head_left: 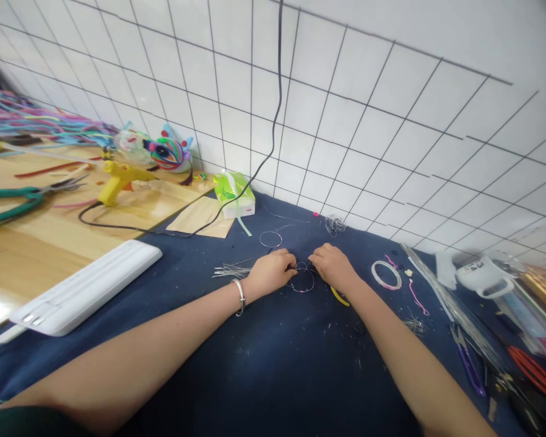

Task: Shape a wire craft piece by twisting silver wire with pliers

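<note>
Between my two hands is a thin wire ring [304, 291], with a smaller wire loop at its top. My left hand [273, 271], with a silver bangle at the wrist, pinches the left side of the wire. On the other side my right hand [331, 264] has its fingers closed at the wire's right end. A yellow-handled tool [340, 297] lies partly hidden under my right hand. Just behind my left hand sits another wire ring [271, 240] with pink bits. A bundle of cut wires [233, 271] lies left of my left wrist.
On the left are a white power strip [91, 285], a yellow glue gun [121, 181] and green-handled pliers [20, 200]. A tissue pack [234, 193] stands by the wall. To the right lie a white tape roll [386, 275], purple-handled scissors [468, 363] and a white cup [482, 276].
</note>
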Available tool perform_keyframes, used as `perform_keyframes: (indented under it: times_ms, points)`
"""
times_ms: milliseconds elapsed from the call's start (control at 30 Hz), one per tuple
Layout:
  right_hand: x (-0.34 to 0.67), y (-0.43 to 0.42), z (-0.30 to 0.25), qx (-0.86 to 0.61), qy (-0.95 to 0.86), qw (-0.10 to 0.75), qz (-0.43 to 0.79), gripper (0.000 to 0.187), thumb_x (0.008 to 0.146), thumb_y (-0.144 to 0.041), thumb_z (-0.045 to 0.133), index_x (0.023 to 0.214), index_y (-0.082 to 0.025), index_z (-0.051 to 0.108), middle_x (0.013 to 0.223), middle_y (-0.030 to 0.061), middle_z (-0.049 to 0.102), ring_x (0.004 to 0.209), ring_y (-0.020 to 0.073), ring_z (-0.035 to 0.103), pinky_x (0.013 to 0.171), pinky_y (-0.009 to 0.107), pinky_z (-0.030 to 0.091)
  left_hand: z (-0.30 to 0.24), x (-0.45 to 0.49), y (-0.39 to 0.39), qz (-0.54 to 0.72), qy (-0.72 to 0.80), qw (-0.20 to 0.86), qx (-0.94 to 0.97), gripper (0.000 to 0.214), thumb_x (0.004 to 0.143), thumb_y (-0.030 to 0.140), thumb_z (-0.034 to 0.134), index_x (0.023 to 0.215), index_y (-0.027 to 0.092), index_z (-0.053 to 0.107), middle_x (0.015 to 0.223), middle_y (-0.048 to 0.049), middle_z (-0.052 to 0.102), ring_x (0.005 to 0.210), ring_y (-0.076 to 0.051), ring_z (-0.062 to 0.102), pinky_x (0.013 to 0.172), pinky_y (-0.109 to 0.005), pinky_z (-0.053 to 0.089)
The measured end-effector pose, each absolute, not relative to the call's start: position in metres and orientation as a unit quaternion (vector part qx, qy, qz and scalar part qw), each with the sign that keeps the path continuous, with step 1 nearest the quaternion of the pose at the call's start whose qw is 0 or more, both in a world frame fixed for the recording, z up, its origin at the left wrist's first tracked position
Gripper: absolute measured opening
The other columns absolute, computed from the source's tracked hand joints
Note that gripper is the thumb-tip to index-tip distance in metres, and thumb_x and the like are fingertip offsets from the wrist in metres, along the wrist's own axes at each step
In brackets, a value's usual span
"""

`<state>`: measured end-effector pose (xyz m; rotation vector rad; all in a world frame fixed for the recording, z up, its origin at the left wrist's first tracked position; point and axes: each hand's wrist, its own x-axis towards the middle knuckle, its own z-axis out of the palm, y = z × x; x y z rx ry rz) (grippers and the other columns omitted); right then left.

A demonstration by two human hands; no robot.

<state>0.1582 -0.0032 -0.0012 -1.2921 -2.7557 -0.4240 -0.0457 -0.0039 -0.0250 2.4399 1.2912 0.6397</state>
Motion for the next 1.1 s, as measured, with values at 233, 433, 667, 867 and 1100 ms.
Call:
perform_keyframes:
  times_ms: [233, 433, 667, 867, 1100]
  points:
    - [0.141, 0.02, 0.016, -0.292, -0.94, -0.094, -0.146, 0.015, 0.082, -0.014, 0.048, 0.071, -0.015, 0.059, 0.071, 0.0069, 0.057, 0.082, 0.0185, 0.043, 0.065, 0.029, 0.027, -0.023, -0.047, -0.003, 0.193, 0.461, 0.152, 0.853, 0.011, 0.076, 0.026, 0.053, 0.084, 0.021, 0.059, 0.083, -0.0029, 0.055, 0.08, -0.016, 0.053, 0.067, -0.024, 0.038]
    - [0.132, 0.03, 0.019, -0.24, -0.948, -0.144, -0.148, 0.017, 0.082, -0.013, 0.045, 0.071, -0.015, 0.058, 0.072, 0.0067, 0.058, 0.082, 0.0192, 0.043, 0.061, 0.03, 0.026, -0.023, -0.048, -0.002, 0.179, 0.456, 0.133, 0.862, 0.01, 0.076, 0.024, 0.05, 0.081, 0.021, 0.058, 0.081, -0.0028, 0.055, 0.075, -0.016, 0.053, 0.063, -0.025, 0.037]
    - [0.143, 0.031, 0.031, -0.269, -0.938, -0.138, -0.17, 0.012, 0.082, -0.014, 0.045, 0.077, -0.014, 0.056, 0.074, 0.0083, 0.057, 0.08, 0.0194, 0.043, 0.062, 0.03, 0.026, -0.022, -0.047, 0.0, 0.193, 0.44, 0.126, 0.868, 0.012, 0.074, 0.018, 0.046, 0.074, 0.019, 0.058, 0.079, -0.0042, 0.054, 0.072, -0.016, 0.051, 0.064, -0.026, 0.037]
    - [0.162, 0.013, 0.032, -0.413, -0.903, -0.003, -0.115, 0.008, 0.073, -0.011, 0.048, 0.074, -0.016, 0.054, 0.071, 0.0084, 0.055, 0.078, 0.0191, 0.043, 0.067, 0.03, 0.028, -0.021, -0.044, -0.003, 0.198, 0.431, 0.112, 0.873, 0.012, 0.071, 0.013, 0.046, 0.073, 0.018, 0.056, 0.073, -0.0059, 0.055, 0.069, -0.018, 0.051, 0.066, -0.029, 0.037]
    - [0.159, -0.016, 0.021, -0.488, -0.865, 0.114, -0.037, 0.01, 0.067, -0.012, 0.046, 0.071, -0.018, 0.053, 0.074, 0.0041, 0.057, 0.077, 0.0163, 0.047, 0.067, 0.025, 0.033, -0.018, -0.042, -0.006, 0.243, 0.411, 0.122, 0.87, 0.012, 0.067, 0.009, 0.045, 0.071, 0.018, 0.054, 0.069, -0.0045, 0.054, 0.071, -0.018, 0.051, 0.071, -0.03, 0.037]
